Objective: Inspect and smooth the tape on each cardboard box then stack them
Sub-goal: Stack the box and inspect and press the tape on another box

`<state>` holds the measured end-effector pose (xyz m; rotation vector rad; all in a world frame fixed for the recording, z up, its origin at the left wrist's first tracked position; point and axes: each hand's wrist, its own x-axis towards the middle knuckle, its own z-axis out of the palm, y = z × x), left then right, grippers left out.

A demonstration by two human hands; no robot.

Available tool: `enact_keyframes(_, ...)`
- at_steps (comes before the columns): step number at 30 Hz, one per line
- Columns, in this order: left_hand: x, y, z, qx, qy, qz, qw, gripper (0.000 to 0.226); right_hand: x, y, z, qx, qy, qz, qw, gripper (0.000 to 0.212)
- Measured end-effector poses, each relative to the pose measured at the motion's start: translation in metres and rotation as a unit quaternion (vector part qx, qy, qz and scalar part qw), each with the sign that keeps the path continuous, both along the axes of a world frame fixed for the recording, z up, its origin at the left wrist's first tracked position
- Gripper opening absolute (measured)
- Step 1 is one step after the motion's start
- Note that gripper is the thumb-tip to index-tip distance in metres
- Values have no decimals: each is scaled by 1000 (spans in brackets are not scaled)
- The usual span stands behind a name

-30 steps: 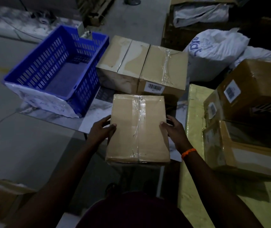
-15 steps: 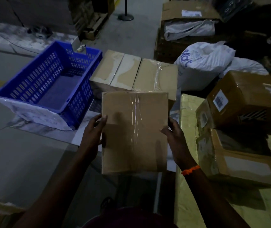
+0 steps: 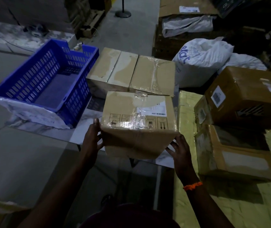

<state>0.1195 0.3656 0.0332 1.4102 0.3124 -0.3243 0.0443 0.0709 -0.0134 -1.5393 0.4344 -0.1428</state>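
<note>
A small cardboard box (image 3: pixel 138 122) is held between both hands above the table's near edge, tilted so that a face with handling symbols, a white label and wrinkled clear tape points up. My left hand (image 3: pixel 92 137) grips its left side, thumb on the top edge. My right hand (image 3: pixel 180 149) clasps the lower right corner. Behind it a larger taped box (image 3: pixel 131 71) lies flat on the table. Three more boxes (image 3: pixel 246 99) sit stacked on the yellow surface at the right.
A blue slotted plastic crate (image 3: pixel 49 83) stands at the left on the marble-patterned table (image 3: pixel 39 127). White sacks (image 3: pixel 202 60) lie behind the right-hand boxes. A yellow wrapped surface (image 3: pixel 230 203) fills the lower right. Pallets and cartons stand at the back.
The box has been turned over away from me: the plain taped face is gone and a labelled face with symbols is up. Both hands have shifted down to its near corners.
</note>
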Motion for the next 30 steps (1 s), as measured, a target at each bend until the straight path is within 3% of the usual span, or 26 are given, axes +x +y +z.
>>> enact_keyframes(4, -2, 5, -1, 3, 6, 1, 1000, 55, -4, -2, 0, -120, 8, 58, 991, 59)
enact_keyframes(6, -1, 6, 2, 7, 8, -9, 1000, 39, -4, -5, 4, -160, -5, 73, 984, 58)
enact_keyframes(8, 3, 7, 6, 17, -1, -21, 1000, 35, 1, -5, 12, -122, -13, 51, 991, 43)
enact_keyframes(12, 14, 10, 15, 33, -27, -47, 998, 57, 15, -7, 34, -70, -9, 21, 997, 27)
enact_keyframes(16, 29, 12, 23, 46, -40, -97, 993, 54, 33, -10, 58, 7, 57, 18, 998, 45)
enact_keyframes(21, 43, 7, 38, 50, -19, -160, 986, 40, 53, -11, 73, 17, 127, 97, 987, 69)
enact_keyframes(26, 38, 22, 40, 39, -29, -134, 990, 56, 51, 4, 82, 11, 69, 117, 991, 35)
enact_keyframes(30, 25, 49, 34, 24, -45, -103, 993, 65, 41, 12, 75, 50, 83, 128, 987, 48)
